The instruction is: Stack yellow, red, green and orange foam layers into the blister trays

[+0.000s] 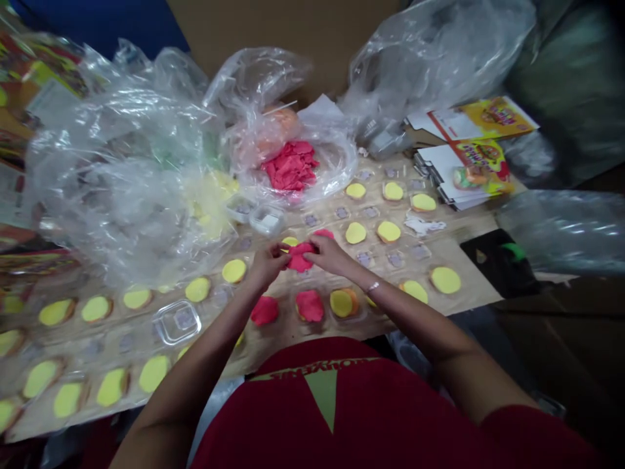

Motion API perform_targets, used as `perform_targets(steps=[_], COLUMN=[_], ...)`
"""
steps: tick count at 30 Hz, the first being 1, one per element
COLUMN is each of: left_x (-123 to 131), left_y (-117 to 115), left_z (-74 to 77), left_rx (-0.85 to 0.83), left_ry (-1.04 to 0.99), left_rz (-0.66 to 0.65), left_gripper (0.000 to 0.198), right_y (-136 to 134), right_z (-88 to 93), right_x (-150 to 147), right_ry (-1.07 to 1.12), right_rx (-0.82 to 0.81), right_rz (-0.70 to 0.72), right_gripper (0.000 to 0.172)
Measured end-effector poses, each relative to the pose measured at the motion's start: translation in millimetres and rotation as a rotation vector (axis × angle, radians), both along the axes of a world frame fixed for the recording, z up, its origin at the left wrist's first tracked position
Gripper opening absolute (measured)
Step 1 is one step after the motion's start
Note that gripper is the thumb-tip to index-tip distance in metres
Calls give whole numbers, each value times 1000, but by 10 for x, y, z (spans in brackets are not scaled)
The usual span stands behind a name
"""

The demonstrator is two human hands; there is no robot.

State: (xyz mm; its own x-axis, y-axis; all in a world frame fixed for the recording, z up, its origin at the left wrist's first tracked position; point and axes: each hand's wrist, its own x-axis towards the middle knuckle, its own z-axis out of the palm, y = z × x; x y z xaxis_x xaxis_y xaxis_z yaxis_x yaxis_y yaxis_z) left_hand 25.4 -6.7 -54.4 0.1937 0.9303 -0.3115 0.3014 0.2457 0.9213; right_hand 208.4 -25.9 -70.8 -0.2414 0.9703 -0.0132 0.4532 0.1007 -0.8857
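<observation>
Both hands meet over the middle of a brown board. My left hand and my right hand pinch the same pink piece between closed fingers. Just below them two more pink pieces lie in clear cups, beside a yellow-and-orange piece. Rows of yellow discs in small clear cups spread left and right across the board. Further back, an open plastic bag holds a heap of pink pieces.
Crumpled clear plastic bags pile up at the back left and back right. A stack of printed cards lies at the right. An empty clear square cup sits at the lower left. A dark box stands by the board's right edge.
</observation>
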Motion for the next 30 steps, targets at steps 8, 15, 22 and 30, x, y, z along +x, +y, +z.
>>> perform_targets(steps=[8,15,22,30], left_x=[-142,-174,-67,-175], left_y=[304,141,312,1252], left_z=[-150,-103,49,70], left_rx=[335,681,811,849], left_ry=[411,701,724,660], left_rz=[20,-330,-314,-81], left_gripper=[12,20,13,17], right_y=[409,752,2049,2155], right_z=[-28,3,-14,-304], right_x=[-427,-236,-84,-141], right_ry=[-551,-391,-432,-350], right_rx=[127,325,203,435], right_rz=[94,-41,-401,-268], right_gripper=[17,11,18,6])
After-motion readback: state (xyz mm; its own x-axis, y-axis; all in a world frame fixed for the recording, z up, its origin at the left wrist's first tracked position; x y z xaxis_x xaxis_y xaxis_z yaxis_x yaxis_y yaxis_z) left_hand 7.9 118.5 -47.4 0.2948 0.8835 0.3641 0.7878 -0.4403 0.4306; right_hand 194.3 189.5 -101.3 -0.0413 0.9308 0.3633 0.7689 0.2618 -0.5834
